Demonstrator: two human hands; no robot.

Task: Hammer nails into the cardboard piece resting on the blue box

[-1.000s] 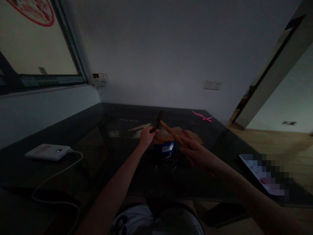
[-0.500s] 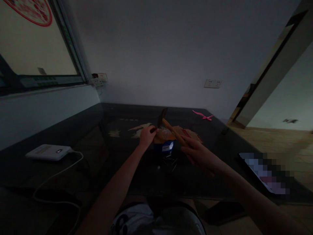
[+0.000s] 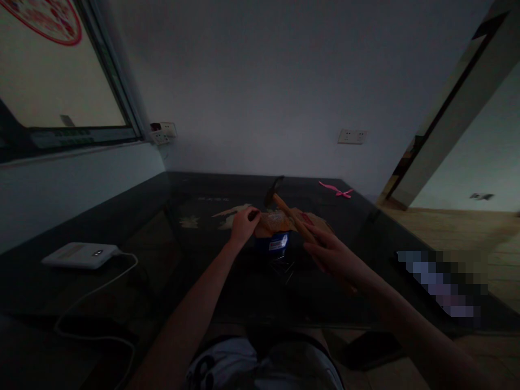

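Note:
My right hand [image 3: 335, 250] is wrapped around the wooden handle of a claw hammer [image 3: 293, 215]. The hammer's dark head is tilted up above a piece of brown cardboard [image 3: 276, 221]. This cardboard lies over the top of a blue round tub [image 3: 277, 242] with a white label. At the cardboard's left edge, my left hand [image 3: 245, 223] has thumb and fingers pinched together. What they hold, if anything, is too dark and small to make out. Just in front of the tub, several thin shiny pieces [image 3: 283, 266] lie on the dark tabletop [image 3: 162, 281].
To the left sits a white power bank [image 3: 83, 255] with a white cable [image 3: 97, 286]. Torn pale scraps [image 3: 227, 219] lie behind my left hand. A pink ribbon [image 3: 336, 190] is at the back right. Nearer on the right rests a phone-like flat object [image 3: 439, 284], blurred out.
The hammer's head has lifted slightly and swung a little to the right over the cardboard. My left hand stays in nearly the same place.

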